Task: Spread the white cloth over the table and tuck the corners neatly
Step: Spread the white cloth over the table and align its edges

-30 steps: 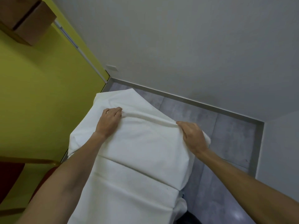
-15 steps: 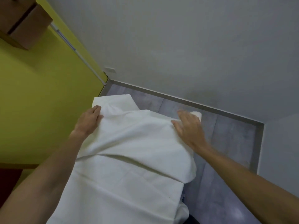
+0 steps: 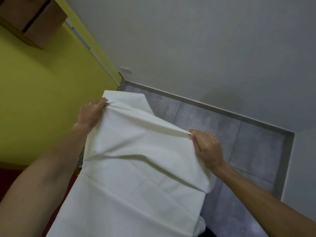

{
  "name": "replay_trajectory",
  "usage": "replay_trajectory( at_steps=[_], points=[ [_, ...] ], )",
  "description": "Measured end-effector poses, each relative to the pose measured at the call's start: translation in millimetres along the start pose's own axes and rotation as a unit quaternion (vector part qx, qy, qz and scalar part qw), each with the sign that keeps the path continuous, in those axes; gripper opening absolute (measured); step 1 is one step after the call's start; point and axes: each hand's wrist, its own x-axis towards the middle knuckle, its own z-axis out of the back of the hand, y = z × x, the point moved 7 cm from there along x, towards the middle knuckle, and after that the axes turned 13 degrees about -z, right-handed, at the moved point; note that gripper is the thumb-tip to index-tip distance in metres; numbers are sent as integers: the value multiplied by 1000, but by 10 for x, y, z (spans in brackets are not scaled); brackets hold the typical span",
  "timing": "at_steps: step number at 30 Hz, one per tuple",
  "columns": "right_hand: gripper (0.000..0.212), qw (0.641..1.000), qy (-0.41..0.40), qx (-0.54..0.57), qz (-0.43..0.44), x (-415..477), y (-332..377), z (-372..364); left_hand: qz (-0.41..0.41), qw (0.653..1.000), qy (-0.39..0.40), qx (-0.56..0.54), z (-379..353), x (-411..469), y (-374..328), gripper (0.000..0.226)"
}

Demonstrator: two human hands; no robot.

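Grip change | our left hand (image 3: 90, 113) and right hand (image 3: 207, 147), flat a moment ago, now pinch a taut fold, fingers (image 3: 100, 102) curled | white cloth (image 3: 136, 177) covers the desk, far end folded back | we judge it ready to pull over.

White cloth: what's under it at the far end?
Beneath the white cloth, pinched up by left hand and right hand, more white fabric shows. The table top is covered, unseen.

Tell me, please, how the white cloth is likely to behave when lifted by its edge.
Probably floppy: the white cloth ridges and sags between the left hand and right hand pinching it. Likely light, since pinches alone raise it.
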Motion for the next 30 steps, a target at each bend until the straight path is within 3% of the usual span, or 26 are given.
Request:
replay_trajectory(
  at_steps=[4, 7, 12, 14, 20, 25, 30],
  points=[
    [25, 999, -9, -16, -39, 211, 79, -33, -21, 998, -57, 23, 388, 314, -30, 17],
    [28, 992, 22, -82, -96, 330, 47, -197, 14, 1000, -9, 17, 269, 462, -115, 37],
    [43, 985, 144, -86, -50, 36, 203, -525, -160, 985, 59, -12, -164, 223, -776, 52],
    [47, 979, 176, -90, -51, -117, 197, -621, -178, 979, 95, -26, -379, 61, -937, 55],
    [38, 988, 118, -95, -10, -180, 208, -644, -99, 991, 51, -68, -599, -80, -990, 53],
    [76, 956, 233, -179, -26, -403, 228, -725, -5, 992, 98, -77, -792, -433, -1122, 66],
    [89, 945, 265, -191, 11, -649, 360, -672, 21, 989, 95, -116, -831, -912, -1225, 71]
  ],
)
